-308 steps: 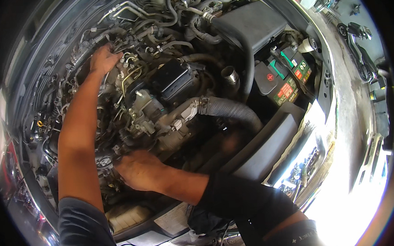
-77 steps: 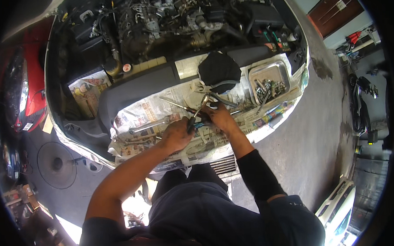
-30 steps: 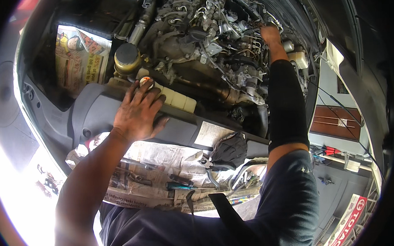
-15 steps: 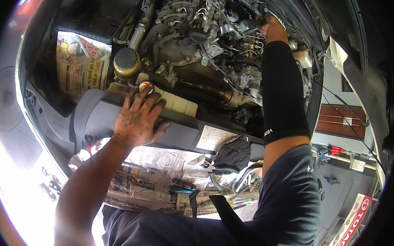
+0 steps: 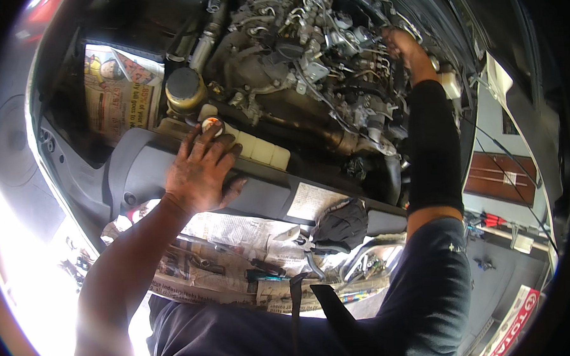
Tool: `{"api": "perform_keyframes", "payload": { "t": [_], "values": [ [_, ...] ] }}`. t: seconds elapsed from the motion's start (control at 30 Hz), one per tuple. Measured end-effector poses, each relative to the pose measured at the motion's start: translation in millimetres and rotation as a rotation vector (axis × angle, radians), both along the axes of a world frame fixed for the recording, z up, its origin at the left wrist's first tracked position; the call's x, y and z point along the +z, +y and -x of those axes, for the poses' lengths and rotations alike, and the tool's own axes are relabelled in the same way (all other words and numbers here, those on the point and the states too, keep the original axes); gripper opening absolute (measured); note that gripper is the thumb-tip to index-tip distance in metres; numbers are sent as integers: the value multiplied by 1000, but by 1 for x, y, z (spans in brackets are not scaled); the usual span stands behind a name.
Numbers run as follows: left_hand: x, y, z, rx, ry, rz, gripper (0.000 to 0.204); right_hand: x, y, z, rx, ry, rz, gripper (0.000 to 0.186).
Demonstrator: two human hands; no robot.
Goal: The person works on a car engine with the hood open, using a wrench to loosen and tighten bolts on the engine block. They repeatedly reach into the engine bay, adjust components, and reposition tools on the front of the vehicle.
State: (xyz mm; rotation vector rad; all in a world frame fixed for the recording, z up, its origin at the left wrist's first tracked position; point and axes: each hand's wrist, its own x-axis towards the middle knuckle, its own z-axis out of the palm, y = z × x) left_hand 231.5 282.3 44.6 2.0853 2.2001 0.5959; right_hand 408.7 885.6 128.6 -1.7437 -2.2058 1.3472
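My left hand (image 5: 199,169) lies spread on the dark plastic panel (image 5: 138,171) at the engine bay's front, fingertips resting on and beside a white-and-orange cap (image 5: 212,126) of a translucent tank (image 5: 258,150). My right hand (image 5: 406,48), at the end of a black-sleeved arm, reaches into the back right of the engine (image 5: 311,56), fingers curled among pipes and connectors on something I cannot make out. A round container (image 5: 184,87) with a dark lid stands behind my left hand.
Newspaper (image 5: 224,238) along the front edge carries pliers (image 5: 307,247), other tools, a crumpled black cloth (image 5: 341,223) and a metal tray (image 5: 371,260). More newspaper (image 5: 119,90) lies at the bay's left. The raised hood (image 5: 522,85) fills the right edge; a brown door (image 5: 498,178) shows beyond.
Earlier, both hands were at tools on the newspaper. Now they are over the engine bay. In the last second my right hand shifted right and upward; my left stayed in place.
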Motion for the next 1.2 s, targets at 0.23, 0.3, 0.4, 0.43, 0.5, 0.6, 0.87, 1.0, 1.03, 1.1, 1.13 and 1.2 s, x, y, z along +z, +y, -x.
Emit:
{"api": "perform_keyframes", "payload": {
  "t": [0.23, 0.3, 0.4, 0.43, 0.5, 0.6, 0.87, 1.0, 1.03, 1.1, 1.13, 1.2],
  "values": [
    [1, 1, 1, 5, -4, 26, 59, 25, -13, 16, 762, -740, -759, 68],
    [1, 1, 0, -3, -13, 30, 59, 19, -10, 23, 688, -800, -760, 56],
    [2, 0, 1, 1, -22, 37, 59, 12, -1, 28, 70, -356, -138, 45],
    [1, 0, 1, 0, -22, 37, 59, 10, 2, 29, 6, -359, -80, 47],
    [0, 0, 0, 3, -18, 27, 59, 10, 3, 25, 76, -460, -108, 55],
    [-1, -1, -1, -3, -12, 19, 59, 11, -3, 14, 511, -793, -715, 80],
    [0, 0, 2, -8, 0, 42, 60, 37, -42, 2, 258, -483, -896, 65],
    [-2, 0, 0, 4, 23, 17, 59, 75, -158, -57, 459, -237, -176, 44],
    [-3, 0, 0, -4, 16, -8, 57, 84, -193, -70, 664, -237, 25, 42],
    [-3, -1, -1, 1, 25, -31, 54, 74, -277, -95, 1179, -247, 30, 56],
    [-3, 0, -1, -2, 31, -21, 54, 69, -326, -115, 922, -430, 159, 61],
    [-1, -1, -2, -4, 50, -14, 53, 49, -393, -129, 970, -435, 497, 63]
  ]
}}
